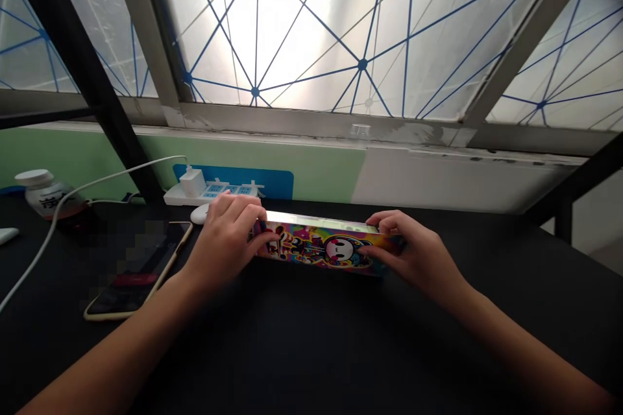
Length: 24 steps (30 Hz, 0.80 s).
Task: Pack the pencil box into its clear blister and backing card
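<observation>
A long, narrow box (306, 245) with a colourful cartoon print lies across the black desk in front of me, its printed side facing me and its pale top catching the window light. My left hand (233, 230) grips its left end, thumb on the printed side and fingers over the top. At the other end my right hand (406, 243) holds it the same way, the thumb beside a white round cartoon face. My palms and fingers cover both ends of the box. Whatever is inside the box does not show.
Left of my forearm lies a phone (141, 272) in a pale case. Behind my left hand are a white power strip (175, 196) with a charger (193, 181) and a white rounded object (199, 214). A white cable (63, 198) runs past a white-capped jar (41, 194). Black frame posts flank the desk.
</observation>
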{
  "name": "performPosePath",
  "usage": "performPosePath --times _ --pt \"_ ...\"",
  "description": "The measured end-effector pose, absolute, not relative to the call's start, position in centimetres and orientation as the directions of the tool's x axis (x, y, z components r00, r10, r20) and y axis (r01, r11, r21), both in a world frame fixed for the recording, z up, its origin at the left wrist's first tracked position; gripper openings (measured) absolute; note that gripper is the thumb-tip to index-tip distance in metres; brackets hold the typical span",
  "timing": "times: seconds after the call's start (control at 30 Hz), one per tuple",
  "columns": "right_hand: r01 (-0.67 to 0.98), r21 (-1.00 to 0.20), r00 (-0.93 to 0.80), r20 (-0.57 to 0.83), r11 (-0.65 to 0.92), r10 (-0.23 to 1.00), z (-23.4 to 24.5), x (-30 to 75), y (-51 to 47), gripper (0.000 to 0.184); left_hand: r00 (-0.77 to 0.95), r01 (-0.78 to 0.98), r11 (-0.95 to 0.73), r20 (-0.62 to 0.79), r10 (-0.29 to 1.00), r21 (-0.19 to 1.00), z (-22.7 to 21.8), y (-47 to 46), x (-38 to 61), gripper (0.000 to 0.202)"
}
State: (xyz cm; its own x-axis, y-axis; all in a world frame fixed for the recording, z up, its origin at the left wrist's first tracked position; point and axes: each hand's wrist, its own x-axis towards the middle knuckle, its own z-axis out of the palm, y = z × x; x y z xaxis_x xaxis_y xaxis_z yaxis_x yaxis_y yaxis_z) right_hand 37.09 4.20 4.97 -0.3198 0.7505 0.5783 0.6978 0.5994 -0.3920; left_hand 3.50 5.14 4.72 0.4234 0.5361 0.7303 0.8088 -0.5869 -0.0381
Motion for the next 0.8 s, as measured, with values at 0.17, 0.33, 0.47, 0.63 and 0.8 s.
performPosePath --times 0.17,0.33,0.47,0.63,0.8 --pt "0.711 -0.196 -0.527 0.488 0.675 0.696 3.6 37.0 4.0 0.021 0.623 0.700 -0.706 0.575 0.530 -0.108 4.2 5.4 3.3 0.009" --pt "0.730 -0.136 -0.575 0.408 0.670 0.710 2.3 37.3 4.9 0.016 0.663 0.685 -0.728 0.424 0.616 -0.014 4.2 5.2 4.0 0.024" --pt "0.698 -0.120 -0.647 0.317 0.706 0.694 2.5 37.1 4.7 0.010 0.563 0.734 -0.666 0.433 0.704 0.129 4.2 5.4 4.0 0.037" --pt "0.672 -0.148 -0.692 0.224 0.726 0.686 3.4 36.3 3.9 0.008 0.500 0.804 -0.565 0.303 0.811 0.187 2.6 6.5 3.1 0.072" --pt "0.700 -0.239 -0.604 0.305 0.673 0.737 3.8 36.6 4.5 0.027 0.497 0.774 -0.594 0.371 0.784 0.219 2.2 6.3 3.2 0.078"
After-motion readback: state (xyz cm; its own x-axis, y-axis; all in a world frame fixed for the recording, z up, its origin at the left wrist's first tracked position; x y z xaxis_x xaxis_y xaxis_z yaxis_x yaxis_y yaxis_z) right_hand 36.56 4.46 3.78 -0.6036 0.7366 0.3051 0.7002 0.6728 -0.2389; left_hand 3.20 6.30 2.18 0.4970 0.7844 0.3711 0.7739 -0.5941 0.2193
